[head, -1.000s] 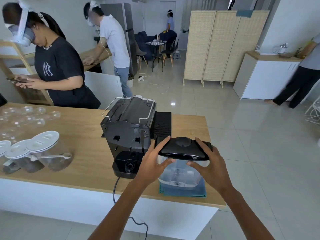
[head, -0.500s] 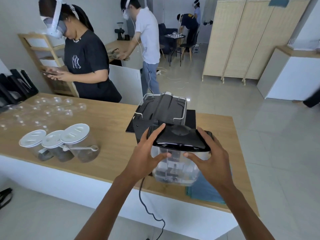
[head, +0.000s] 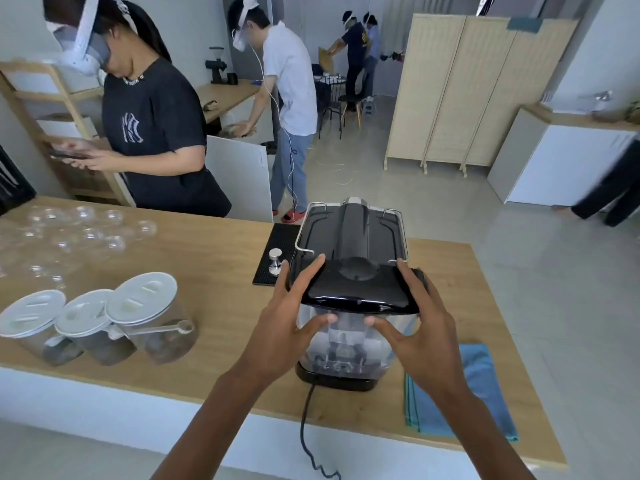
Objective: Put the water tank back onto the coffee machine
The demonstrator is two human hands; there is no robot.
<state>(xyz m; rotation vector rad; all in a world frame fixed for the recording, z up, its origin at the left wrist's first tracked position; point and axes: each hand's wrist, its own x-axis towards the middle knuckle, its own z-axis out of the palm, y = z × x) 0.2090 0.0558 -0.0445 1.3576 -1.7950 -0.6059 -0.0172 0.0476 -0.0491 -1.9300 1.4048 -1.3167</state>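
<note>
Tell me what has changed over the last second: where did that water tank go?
Both hands, left hand and right hand, lifted the water tank off the blue cloth and carried it leftward to the back of the coffee machine, where it now stands over the machine's base. The grip on both sides of the tank did not change. The cloth, the three jars and the counter stayed put.

floor (head: 398,202): pale glossy tiles | walls (head: 609,57): plain white | counter (head: 214,271): light wood top, white front, across the foreground | folding screen (head: 478,88): three woven panels, standing back right | cabinet (head: 554,161): white, wood top, right wall | shelf unit (head: 69,109): wooden, far left | dark chairs (head: 332,105): far back
</note>
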